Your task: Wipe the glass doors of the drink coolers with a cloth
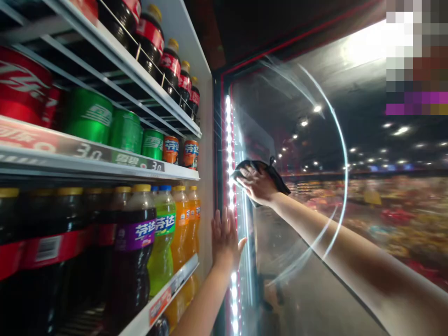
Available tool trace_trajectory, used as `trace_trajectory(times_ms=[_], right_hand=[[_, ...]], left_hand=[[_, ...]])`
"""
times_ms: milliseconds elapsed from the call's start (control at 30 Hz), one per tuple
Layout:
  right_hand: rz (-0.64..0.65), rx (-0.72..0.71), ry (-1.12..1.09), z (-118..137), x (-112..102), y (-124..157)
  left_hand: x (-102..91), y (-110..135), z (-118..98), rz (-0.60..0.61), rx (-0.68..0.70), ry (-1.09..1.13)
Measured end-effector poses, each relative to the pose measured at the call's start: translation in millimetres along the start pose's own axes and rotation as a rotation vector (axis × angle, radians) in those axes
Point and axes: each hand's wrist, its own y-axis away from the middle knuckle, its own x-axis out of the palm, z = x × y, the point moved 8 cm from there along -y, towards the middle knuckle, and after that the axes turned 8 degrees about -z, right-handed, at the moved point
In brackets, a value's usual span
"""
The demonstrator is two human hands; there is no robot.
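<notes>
Black cloth (277, 178) is laid against the glass door (296, 294), just off centre towards three o'clock, with the right hand (256, 183) spread over it. Whether the cloth is pinched by the blurred fingers or merely pressed beneath them cannot be told. At six o'clock the left hand (224, 237) is held open, its fingers extended and its thumb parted – contact with the light strip (228, 126) behind it cannot be made out. Beyond that hand, towards eight o'clock, orange bottles (181, 211) are lined up beside a green-labelled bottle (164, 238) and a purple-labelled bottle (135, 235). Green cans (90, 116) are shelved between nine and ten o'clock; at eleven, red-labelled bottles (170, 65) are ranged behind a wire rail.
</notes>
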Motion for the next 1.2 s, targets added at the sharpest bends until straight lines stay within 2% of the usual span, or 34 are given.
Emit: trace_trajectory(times_ms=[67, 100, 233, 300, 367, 433, 500, 567, 700, 767, 800, 833, 900, 1000, 1067, 1133, 1200], right_hand=[[0.025, -0.119, -0.080, 16.8, 10.2, -3.5], [0.002, -0.106, -0.108, 14.7, 10.3, -10.9], [-0.184, 0.161, -0.143, -24.4, -5.0, -70.5], [-0.210, 0.193, -0.144, -28.6, -7.1, -99.1], [-0.183, 0.168, -0.157, -18.8, -1.0, -112.5], [-0.141, 0.107, -0.146, 0.4, 9.8, -105.3], [-0.120, 0.051, -0.105, 22.3, 20.2, -78.5], [-0.073, -0.018, -0.054, 46.9, 31.5, -36.5], [0.111, -0.219, -0.059, 99.2, 53.4, 65.4], [0.177, -0.345, -0.102, 115.7, 57.0, 100.5], [0.200, -0.401, -0.120, 117.7, 56.4, 107.9], [0.213, -0.440, -0.129, 114.3, 54.0, 106.7], [0.183, -0.382, -0.120, 87.5, 42.1, 76.9], [0.054, -0.089, -0.074, 25.6, 15.0, 4.7], [-0.009, 0.042, -0.056, 3.4, 3.8, -22.7], [-0.020, 0.080, -0.048, 9.0, 4.9, -16.9], [0.041, 0.046, -0.043, 37.7, 16.9, 21.8]], left_hand=[[-0.9, 0.3, 10.2, -0.007, -0.007, -0.021], [-0.7, -0.2, 14.1, -0.007, -0.002, -0.029], [-0.7, -5.0, 23.8, -0.021, 0.014, -0.083], [-1.5, -6.3, 27.7, -0.028, -0.008, -0.116], [-2.3, -5.2, 29.7, -0.015, -0.023, -0.132], [-3.2, -1.5, 29.6, 0.019, -0.020, -0.135], [-4.3, 4.2, 29.1, 0.069, -0.018, -0.129], [-6.3, 11.3, 29.4, 0.125, -0.036, -0.120], [-15.9, 24.0, 28.2, 0.195, -0.061, -0.104], [-22.0, 26.9, 25.8, 0.215, -0.042, -0.108], [-24.9, 27.0, 24.6, 0.223, -0.029, -0.113], [-27.7, 26.2, 23.7, 0.228, -0.016, -0.121], [-33.2, 22.1, 22.5, 0.222, 0.004, -0.135], [-40.4, 14.6, 23.1, 0.197, 0.007, -0.151], [-43.4, 12.6, 23.3, 0.195, 0.005, -0.149], [-45.6, 13.9, 22.9, 0.202, 0.002, -0.144], [-47.3, 17.5, 21.3, 0.215, -0.002, -0.133]])
